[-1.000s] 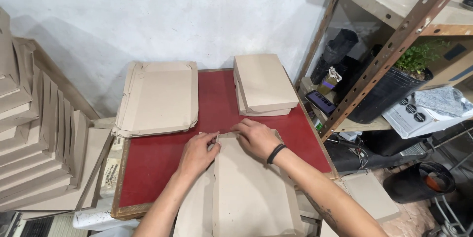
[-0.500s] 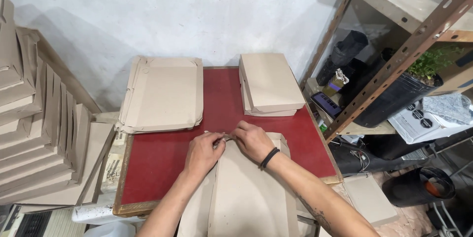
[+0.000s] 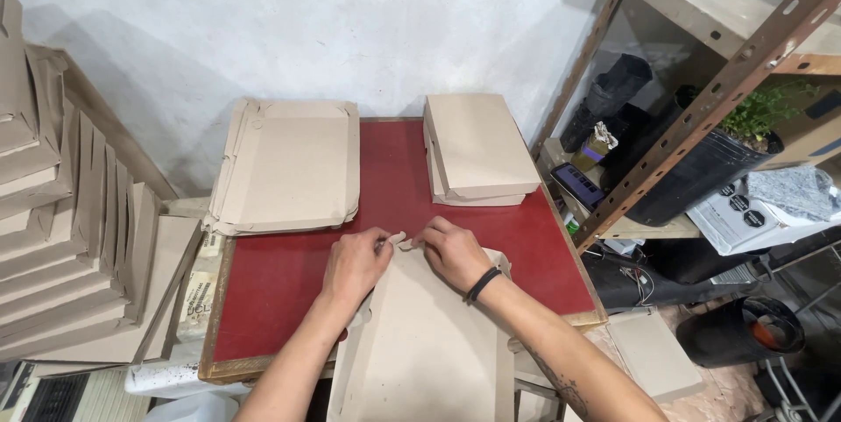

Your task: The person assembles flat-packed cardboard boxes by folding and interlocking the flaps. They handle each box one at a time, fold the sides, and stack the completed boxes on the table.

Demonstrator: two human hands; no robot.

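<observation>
You're pinching the far edge of the flat brown cardboard box blank [image 3: 429, 334] with left hand [image 3: 355, 264] and right hand [image 3: 454, 253], both closed on it over the red tabletop [image 3: 280, 273].

Flat tan cardboard box blank [image 3: 429, 343], unfolded, lying on red table's near edge, far flap raised
</observation>
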